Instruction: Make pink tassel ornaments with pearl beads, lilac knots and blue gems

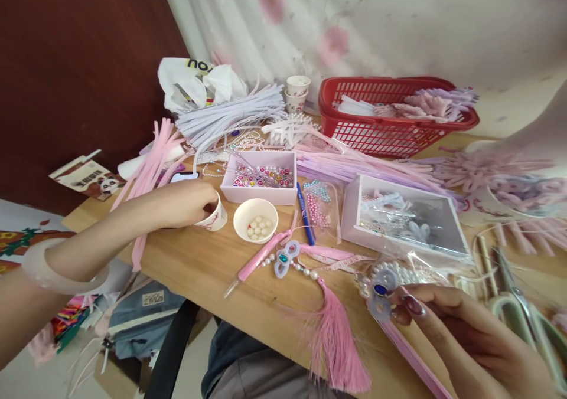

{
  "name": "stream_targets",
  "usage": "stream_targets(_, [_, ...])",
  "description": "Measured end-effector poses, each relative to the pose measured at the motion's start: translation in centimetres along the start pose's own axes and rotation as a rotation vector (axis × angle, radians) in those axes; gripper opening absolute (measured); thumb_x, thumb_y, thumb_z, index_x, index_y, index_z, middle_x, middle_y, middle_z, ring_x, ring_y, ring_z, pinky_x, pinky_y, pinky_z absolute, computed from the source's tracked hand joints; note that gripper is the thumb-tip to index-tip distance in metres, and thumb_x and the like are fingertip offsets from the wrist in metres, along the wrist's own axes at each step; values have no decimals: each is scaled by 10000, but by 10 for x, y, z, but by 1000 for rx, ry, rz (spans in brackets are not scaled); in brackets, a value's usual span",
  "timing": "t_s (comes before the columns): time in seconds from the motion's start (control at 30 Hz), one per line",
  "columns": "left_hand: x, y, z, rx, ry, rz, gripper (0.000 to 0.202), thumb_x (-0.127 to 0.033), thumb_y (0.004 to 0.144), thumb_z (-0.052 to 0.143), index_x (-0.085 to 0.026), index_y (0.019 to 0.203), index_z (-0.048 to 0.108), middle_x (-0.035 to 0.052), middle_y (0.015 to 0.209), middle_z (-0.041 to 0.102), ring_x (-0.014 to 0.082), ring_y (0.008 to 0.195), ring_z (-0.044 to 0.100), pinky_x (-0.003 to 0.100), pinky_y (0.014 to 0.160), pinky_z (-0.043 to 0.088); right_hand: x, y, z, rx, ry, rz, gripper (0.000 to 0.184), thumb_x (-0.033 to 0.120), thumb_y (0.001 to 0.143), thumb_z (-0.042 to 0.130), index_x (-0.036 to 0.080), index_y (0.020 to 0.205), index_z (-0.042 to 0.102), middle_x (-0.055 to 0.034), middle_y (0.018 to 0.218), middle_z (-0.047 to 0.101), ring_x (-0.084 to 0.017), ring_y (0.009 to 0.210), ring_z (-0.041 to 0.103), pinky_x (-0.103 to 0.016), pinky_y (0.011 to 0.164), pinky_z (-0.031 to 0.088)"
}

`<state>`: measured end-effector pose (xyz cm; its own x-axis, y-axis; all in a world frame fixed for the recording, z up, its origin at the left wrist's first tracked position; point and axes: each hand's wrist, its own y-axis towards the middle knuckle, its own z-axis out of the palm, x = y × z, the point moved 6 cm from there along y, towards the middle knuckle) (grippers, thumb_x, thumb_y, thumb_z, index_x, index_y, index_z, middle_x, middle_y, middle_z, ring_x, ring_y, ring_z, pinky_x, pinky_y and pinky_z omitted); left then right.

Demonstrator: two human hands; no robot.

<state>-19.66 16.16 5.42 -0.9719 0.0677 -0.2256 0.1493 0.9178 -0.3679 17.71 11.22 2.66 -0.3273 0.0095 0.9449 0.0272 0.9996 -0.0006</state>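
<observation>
My left hand (201, 203) reaches down into a small paper cup (217, 217); its fingertips are hidden inside. Just right of it stands a bowl (239, 221) holding several pale beads. Pinched between the thumb and fingers of my right hand (456, 322) is a pale-lilac pipe-cleaner flower (381, 310) with a dark blue gem and pearl beads beside it; a pink strip runs below. On the table between the hands lies a similar flower with a teal gem (283, 259), strung with pearls and a pink tassel (339, 340).
A lilac box of gems (259, 195) and a box of wrapped parts (349, 210) stand mid-table. Behind them is a red basket (398, 124). Pipe cleaners (230, 115) lie across the back. A blue pen (305, 213) lies near the bowl; scissors (516, 304) are at the right.
</observation>
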Motion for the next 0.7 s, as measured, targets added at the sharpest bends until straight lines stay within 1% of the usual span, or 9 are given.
stream_targets(0.13, [-4, 9, -1, -59, 81, -41, 348, -39, 718, 443, -213, 417, 422, -47, 439, 458, 116, 454, 363, 274, 538, 234, 5, -2, -4, -7, 2, -58, 187, 449, 827, 734, 263, 810, 746, -29, 770, 737, -176, 672, 692, -198, 639, 591])
stream_targets(0.2, [-12, 4, -9, -71, 107, -39, 352, -47, 736, 435, -207, 425, 471, -64, 431, 460, 99, 455, 347, 244, 527, 232, 4, -3, -6, -28, 47, -38, 180, 434, 826, 739, 255, 810, 738, -20, 712, 716, -148, 591, 651, -175, 541, 555])
stream_targets(0.3, [-24, -17, -32, -121, 102, -32, 316, -93, 795, 438, -184, 590, 661, -77, 548, 606, 80, 536, 460, 177, 581, 294, 1, -6, -8, -69, 104, 40, 206, 442, 795, 767, 237, 801, 745, -8, 585, 667, -102, 399, 504, -169, 339, 416])
stream_targets(0.37, [-30, -40, -52, -244, 62, -75, 271, -173, 829, 491, -176, 770, 755, -61, 706, 713, 86, 641, 549, 161, 646, 347, 0, -7, -8, -106, 116, 65, 221, 443, 756, 799, 227, 791, 769, -15, 556, 665, -87, 333, 431, -180, 264, 323])
stream_targets(0.43, [-40, -65, -60, -398, -53, -128, 216, -262, 817, 592, -202, 877, 790, -53, 745, 734, 96, 658, 562, 165, 637, 371, 3, -9, -8, -128, 139, 40, 218, 435, 720, 825, 225, 765, 788, -24, 557, 674, -85, 309, 413, -193, 237, 301])
stream_targets(0.5, [-59, -84, -47, -533, -315, -118, 198, -304, 799, 671, -243, 933, 803, -59, 637, 688, 81, 544, 498, 164, 542, 352, 7, -10, -6, -109, 186, -7, 197, 422, 729, 821, 229, 758, 792, -29, 582, 690, -93, 313, 441, -204, 245, 349])
stream_targets(0.57, [-86, -90, -14, -628, -774, -14, 183, -223, 817, 688, -264, 951, 805, -36, 688, 700, 59, 501, 473, 163, 490, 349, 11, -10, -1, -31, 225, -84, 154, 384, 772, 796, 231, 787, 787, -25, 611, 702, -110, 355, 519, -204, 301, 442])
stream_targets(0.63, [-117, -78, 34, -516, -1313, 150, 151, -260, 839, 708, -255, 943, 818, 31, 797, 728, 62, 486, 477, 170, 416, 340, 17, -11, 6, 73, 246, -183, 111, 335, 822, 756, 225, 811, 775, -23, 663, 713, -118, 419, 592, -196, 371, 512])
stream_targets(0.7, [-143, -61, 74, -413, -1726, 232, 147, -304, 759, 813, -246, 893, 829, 33, 725, 688, 43, 449, 417, 151, 373, 314, 20, -14, 12, 156, 252, -261, 96, 300, 861, 720, 216, 842, 763, -25, 722, 719, -119, 487, 641, -187, 426, 542])
